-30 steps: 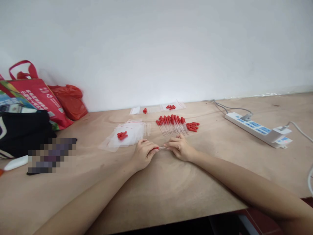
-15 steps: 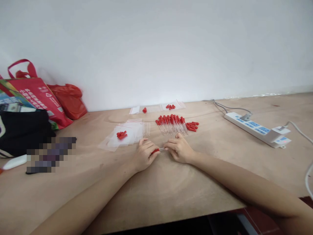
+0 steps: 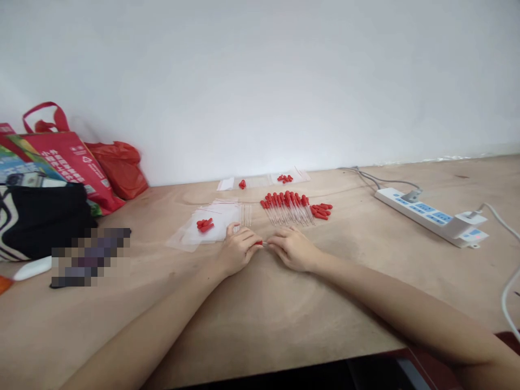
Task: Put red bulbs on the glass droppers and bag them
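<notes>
My left hand (image 3: pixel 240 249) pinches a red rubber dropper bulb (image 3: pixel 259 242) near the table's front middle. Facing it, my right hand (image 3: pixel 293 249) is closed on a thin clear dropper tube (image 3: pixel 265 244), most of it hidden by the fingers. Tube and bulb meet in line between the two hands. Just beyond my right hand lies a row of droppers (image 3: pixel 287 207) with red bulbs and clear tubes. Loose red bulbs (image 3: pixel 322 210) are heaped at the row's right. Several bare tubes (image 3: pixel 246 215) lie beyond my left hand, beside clear plastic bags (image 3: pixel 187 233) with red bulbs (image 3: pixel 205 225) on top.
At the back, more plastic bags (image 3: pixel 260 181) carry small red bulbs (image 3: pixel 285 178). A white power strip (image 3: pixel 422 212) with cables lies right. Red shopping bags (image 3: pixel 60 157), a black bag (image 3: pixel 44 222) and a blurred-out dark object (image 3: pixel 91 259) occupy the left. A wall stands behind.
My hands have drawn closer together, and less of the clear tube shows between them. The right fingers have lowered. The whole view has shifted slightly.
</notes>
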